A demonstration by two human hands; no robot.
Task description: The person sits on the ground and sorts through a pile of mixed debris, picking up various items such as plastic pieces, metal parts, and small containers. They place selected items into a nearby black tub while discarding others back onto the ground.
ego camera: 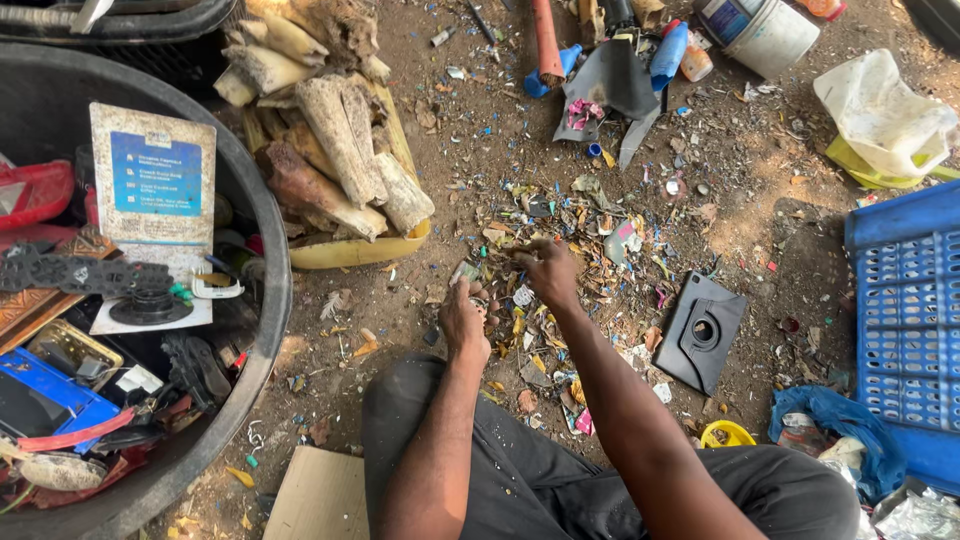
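Scrap-sorting scene, left to right. Black tub [262, 215] at 9 o'clock holds mixed electronic junk and a printed card [152, 175]; a yellow tray [345, 250] at 11 o'clock carries pale wood chunks. Left hand [463, 322], fingers curled, touches the small scrap pieces [520, 300] on the dirt at centre; whether it clamps one cannot be told. Right hand [548, 272] pinches into the same litter. Pieces look light, stiff, sharp-edged; best taken by fingertips. Blue crate [905, 300] stands at 3 o'clock.
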